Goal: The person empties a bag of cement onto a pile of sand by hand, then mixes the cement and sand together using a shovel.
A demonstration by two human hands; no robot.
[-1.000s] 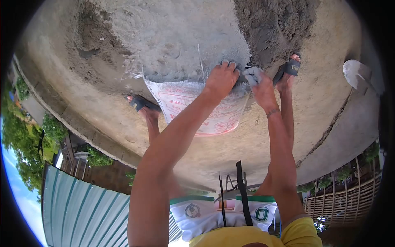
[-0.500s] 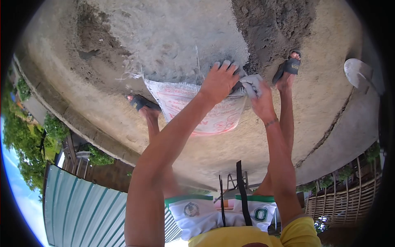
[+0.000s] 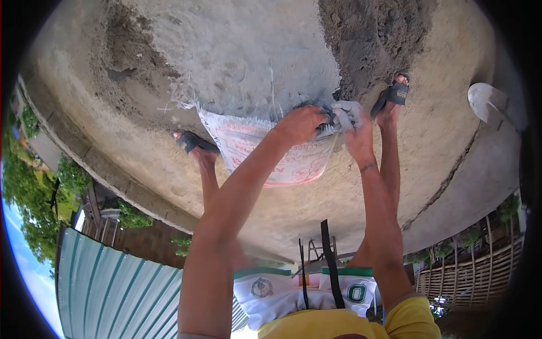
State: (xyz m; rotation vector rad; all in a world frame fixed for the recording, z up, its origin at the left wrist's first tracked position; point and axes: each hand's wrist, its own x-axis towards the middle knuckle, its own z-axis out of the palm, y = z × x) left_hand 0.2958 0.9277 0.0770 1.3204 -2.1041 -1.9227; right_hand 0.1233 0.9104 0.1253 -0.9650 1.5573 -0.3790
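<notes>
Printed sack (image 3: 302, 163) lies on the concrete floor (image 3: 282, 217), its rim at both hands. Left hand (image 3: 306, 122) and right hand (image 3: 355, 122) are close together, fingers curled; what they pinch cannot be told. Grey powder (image 3: 243, 62) lies just beyond them.

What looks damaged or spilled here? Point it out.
The sack is frayed: loose threads trail from its left corner, unlike a neat edge. Gray powder lies loose outside it, as if spilled, though perhaps poured deliberately.
</notes>
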